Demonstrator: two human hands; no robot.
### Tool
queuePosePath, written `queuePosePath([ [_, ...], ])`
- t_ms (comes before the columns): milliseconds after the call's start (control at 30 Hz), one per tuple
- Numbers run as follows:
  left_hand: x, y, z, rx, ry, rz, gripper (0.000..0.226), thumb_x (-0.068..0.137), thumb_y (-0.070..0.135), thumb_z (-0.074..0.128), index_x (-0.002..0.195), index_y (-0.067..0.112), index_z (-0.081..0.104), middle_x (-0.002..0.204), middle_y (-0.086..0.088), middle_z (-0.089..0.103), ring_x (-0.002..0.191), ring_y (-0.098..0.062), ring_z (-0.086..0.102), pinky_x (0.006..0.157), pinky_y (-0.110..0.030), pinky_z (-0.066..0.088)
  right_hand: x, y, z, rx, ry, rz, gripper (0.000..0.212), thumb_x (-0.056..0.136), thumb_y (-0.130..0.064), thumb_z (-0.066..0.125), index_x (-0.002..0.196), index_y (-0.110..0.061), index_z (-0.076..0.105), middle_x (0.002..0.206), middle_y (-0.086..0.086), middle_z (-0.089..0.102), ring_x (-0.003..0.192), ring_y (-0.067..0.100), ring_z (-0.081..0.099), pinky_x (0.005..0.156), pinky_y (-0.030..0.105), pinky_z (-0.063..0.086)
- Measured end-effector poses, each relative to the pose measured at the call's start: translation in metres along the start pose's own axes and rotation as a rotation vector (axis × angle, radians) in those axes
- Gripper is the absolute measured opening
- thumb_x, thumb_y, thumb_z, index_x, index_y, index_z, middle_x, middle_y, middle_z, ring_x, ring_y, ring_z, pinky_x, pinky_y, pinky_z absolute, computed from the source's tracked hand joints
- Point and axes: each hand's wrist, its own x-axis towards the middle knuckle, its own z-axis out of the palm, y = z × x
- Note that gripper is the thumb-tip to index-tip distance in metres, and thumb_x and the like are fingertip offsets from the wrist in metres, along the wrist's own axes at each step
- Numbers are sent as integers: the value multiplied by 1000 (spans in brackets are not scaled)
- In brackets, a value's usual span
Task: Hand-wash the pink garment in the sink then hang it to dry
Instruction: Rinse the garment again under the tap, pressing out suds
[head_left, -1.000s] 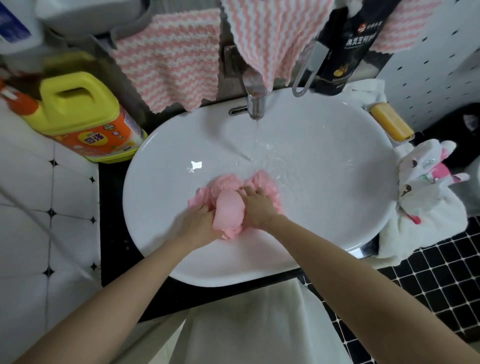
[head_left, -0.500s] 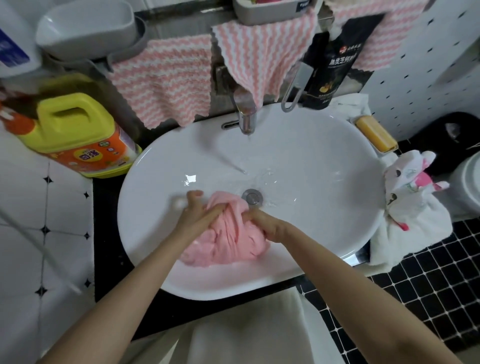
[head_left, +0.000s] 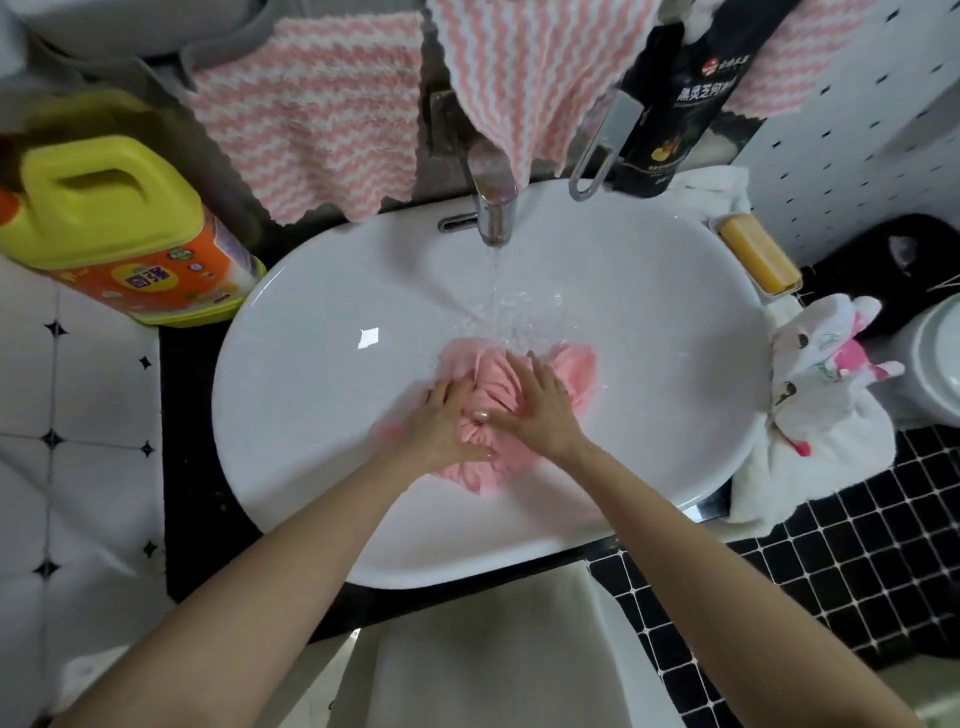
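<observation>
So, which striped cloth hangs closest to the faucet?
The middle striped cloth; its corner reaches the faucet; the left cloth and right cloth hang aside.

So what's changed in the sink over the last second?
The garment was pulled forward, then pushed back under the tap, covering the drain again. The right hand loosened its grip and presses flat; the left hand stays on it. Water still runs; jug and soap unmoved.

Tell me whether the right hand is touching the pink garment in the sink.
Touching. The head view shows the right hand lying on the pink garment, fingers spread flat against the wet cloth, with no gap.
</observation>
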Motion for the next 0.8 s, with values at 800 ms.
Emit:
queuePosePath([
  [800, 45, 4, 17, 189, 315, 76, 118, 56, 77, 52, 150, 12, 20, 158, -7, 15, 146, -24, 9, 116, -54, 9, 55, 45, 18, -364, 45, -345, 72, 91, -63, 7, 152, -26, 10, 158, -8, -9, 146, 17, -8, 112, 40, -24],
])
